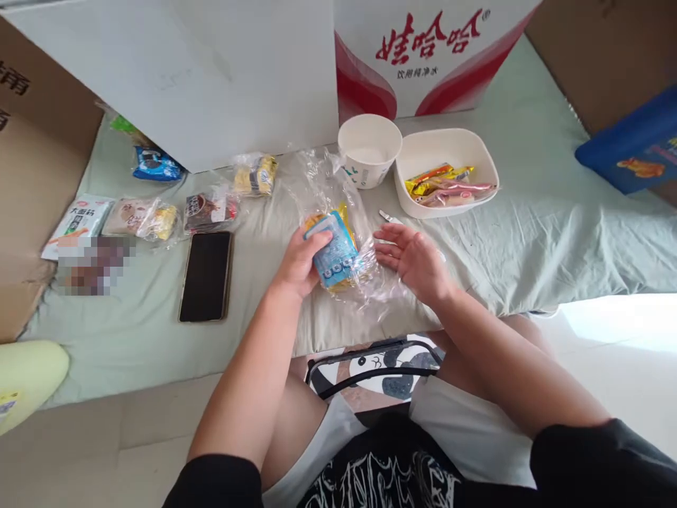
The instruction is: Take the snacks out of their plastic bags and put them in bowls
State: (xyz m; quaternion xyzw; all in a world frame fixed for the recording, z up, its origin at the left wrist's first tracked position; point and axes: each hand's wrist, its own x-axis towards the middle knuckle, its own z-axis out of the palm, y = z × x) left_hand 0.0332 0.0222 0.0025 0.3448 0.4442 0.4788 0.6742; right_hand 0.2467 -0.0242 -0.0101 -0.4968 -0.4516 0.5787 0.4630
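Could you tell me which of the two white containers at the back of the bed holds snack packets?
The square white bowl on the right holds several packets. The round paper cup to its left shows only its white inside, with no packets in it.

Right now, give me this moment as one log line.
left hand: holds blue snack packet | right hand: open, on clear wrap | bowl: sachets inside

Left hand [299, 264] closed, gripping; right hand [415, 261] open, palm up.

Snack packet [334, 252] near the sheet's [529, 233] front edge, between left hand [300, 262] and right hand [415, 259]; phone [206, 276] further left; cup [369, 150] and bowl [447, 171] behind, bowl rightmost.
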